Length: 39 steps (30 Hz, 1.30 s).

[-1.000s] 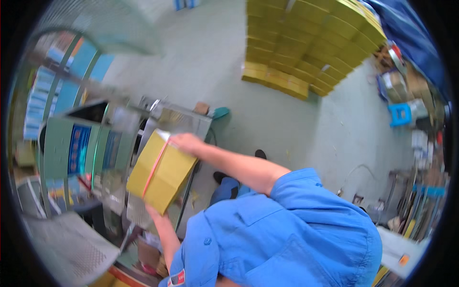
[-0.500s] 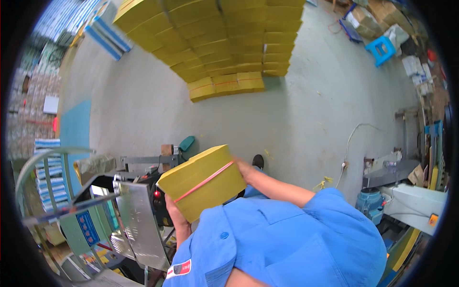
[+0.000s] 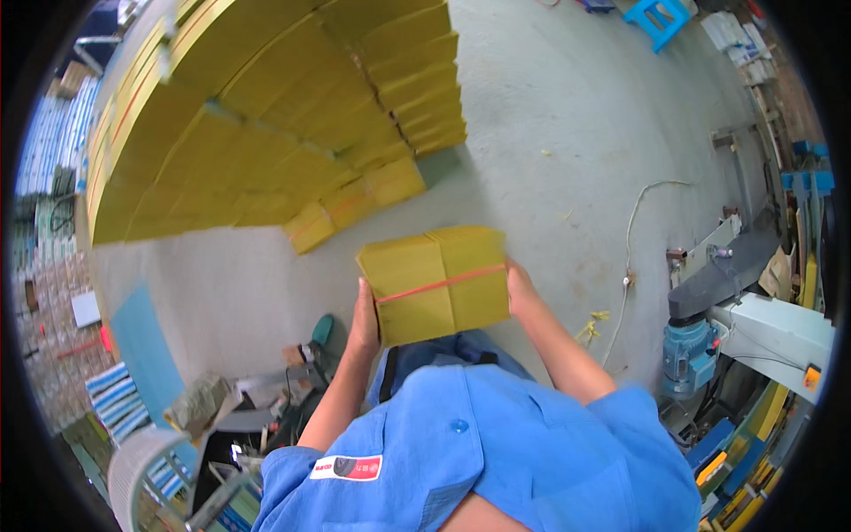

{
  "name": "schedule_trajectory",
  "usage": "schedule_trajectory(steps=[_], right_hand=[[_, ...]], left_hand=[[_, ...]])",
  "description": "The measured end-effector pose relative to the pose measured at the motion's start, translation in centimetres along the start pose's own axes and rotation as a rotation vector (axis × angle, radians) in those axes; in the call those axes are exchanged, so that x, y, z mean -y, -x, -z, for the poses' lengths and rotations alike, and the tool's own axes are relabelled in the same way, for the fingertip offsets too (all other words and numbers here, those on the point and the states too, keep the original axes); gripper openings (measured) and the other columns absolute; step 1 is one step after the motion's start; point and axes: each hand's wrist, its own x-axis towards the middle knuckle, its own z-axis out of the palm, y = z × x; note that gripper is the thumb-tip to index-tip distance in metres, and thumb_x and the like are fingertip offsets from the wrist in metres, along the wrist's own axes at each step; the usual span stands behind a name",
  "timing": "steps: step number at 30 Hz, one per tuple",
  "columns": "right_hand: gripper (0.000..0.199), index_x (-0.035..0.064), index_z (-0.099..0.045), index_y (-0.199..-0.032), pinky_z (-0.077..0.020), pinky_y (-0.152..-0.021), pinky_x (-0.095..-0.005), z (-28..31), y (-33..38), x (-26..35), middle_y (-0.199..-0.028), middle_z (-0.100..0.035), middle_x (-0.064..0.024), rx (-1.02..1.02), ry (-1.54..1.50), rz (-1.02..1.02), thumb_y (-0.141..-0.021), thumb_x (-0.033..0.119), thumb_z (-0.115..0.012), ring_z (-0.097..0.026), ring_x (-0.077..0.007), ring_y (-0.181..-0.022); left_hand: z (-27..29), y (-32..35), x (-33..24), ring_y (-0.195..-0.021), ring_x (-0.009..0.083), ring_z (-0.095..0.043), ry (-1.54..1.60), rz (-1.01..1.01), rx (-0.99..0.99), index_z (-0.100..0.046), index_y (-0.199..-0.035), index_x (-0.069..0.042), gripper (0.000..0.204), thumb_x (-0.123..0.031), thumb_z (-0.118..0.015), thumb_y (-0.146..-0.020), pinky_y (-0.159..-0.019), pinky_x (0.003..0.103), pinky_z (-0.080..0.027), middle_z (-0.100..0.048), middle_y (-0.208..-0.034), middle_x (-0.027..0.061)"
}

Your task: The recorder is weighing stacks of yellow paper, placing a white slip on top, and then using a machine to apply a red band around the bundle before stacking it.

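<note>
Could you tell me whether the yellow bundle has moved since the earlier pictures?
Yes. The yellow bundle has been carried away from the machine, toward the yellow stack on the floor.

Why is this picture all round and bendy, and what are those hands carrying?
The picture comes from a small wide-angle camera worn on a person's head, looking down. That lens bends straight lines near the edge, so everything looks curved. No machine here: the arms coming up from the bottom belong to the person in the blue shirt. The left hand and right hand each press one side of a yellow bundle, a stack of flat yellow sheets tied with a red band. Ahead, on the grey concrete floor, stands a big pile of similar yellow bundles. A blue stool sits far off, and a machine with a blue motor is on the right.
</note>
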Motion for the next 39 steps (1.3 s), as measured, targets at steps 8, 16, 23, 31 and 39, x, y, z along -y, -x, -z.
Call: schedule_trajectory(steps=[8,16,23,31,39], right_hand=[[0.042,-0.0017,-0.053,-0.127,-0.0543,-0.083,-0.0332,9.4,-14.6,10.9,-0.116,-0.062,-0.0116,-0.184,0.048,0.205,-0.099,0.029,-0.046,-0.063,-0.02,-0.1],[0.04,0.0035,-0.053,-0.131,-0.0525,-0.084,-0.0326,17.9,-35.6,15.4,-0.118,-0.06,-0.0095,-0.299,0.173,0.035,-0.101,0.029,-0.043,-0.06,-0.0179,-0.103],[0.045,0.0047,-0.055,-0.129,-0.0515,-0.083,-0.0324,24.7,-51.9,15.1,-0.115,-0.062,-0.0083,-0.258,0.328,-0.047,-0.098,0.037,-0.049,-0.06,-0.0169,-0.103],[0.047,0.0066,-0.054,-0.132,-0.0472,-0.091,-0.0341,27.7,-65.2,10.7,-0.122,-0.062,-0.0108,-0.398,0.538,0.151,-0.097,0.037,-0.05,-0.059,-0.0216,-0.11],[0.052,0.0098,-0.047,-0.14,-0.0393,-0.102,-0.0377,30.4,-61.3,7.6,-0.137,-0.053,-0.0115,-0.694,0.597,0.233,-0.096,0.038,-0.05,-0.051,-0.0275,-0.124]], left_hand=[[-8.0,-22.3,-1.5,-0.127,0.0205,-0.047,-0.367,-0.031,0.279,-0.04,-0.141,0.0,0.062,-0.047,-0.043,-0.1,-0.109,0.034,-0.034,-0.05,-0.139,0.01],[-9.0,-44.8,7.2,-0.121,0.0198,-0.05,-0.172,0.253,0.161,-0.043,-0.138,-0.001,0.057,-0.032,-0.062,-0.094,-0.104,0.033,-0.038,-0.053,-0.131,0.0086],[-6.1,-59.2,15.4,-0.126,0.02,-0.047,-0.04,0.184,0.011,-0.041,-0.139,-0.007,0.054,-0.033,-0.059,-0.096,-0.105,0.035,-0.039,-0.05,-0.135,0.0063],[-3.6,-67.5,17.8,-0.137,0.0252,-0.031,-0.314,0.294,-0.305,-0.036,-0.143,-0.019,0.064,-0.047,-0.06,-0.09,-0.106,0.057,-0.029,-0.036,-0.147,0.0029],[-2.3,-64.1,21.9,-0.123,0.0308,-0.045,-0.146,0.617,-0.375,-0.03,-0.14,0.0,0.076,-0.035,-0.068,-0.084,-0.095,0.054,-0.044,-0.034,-0.141,0.0212]])
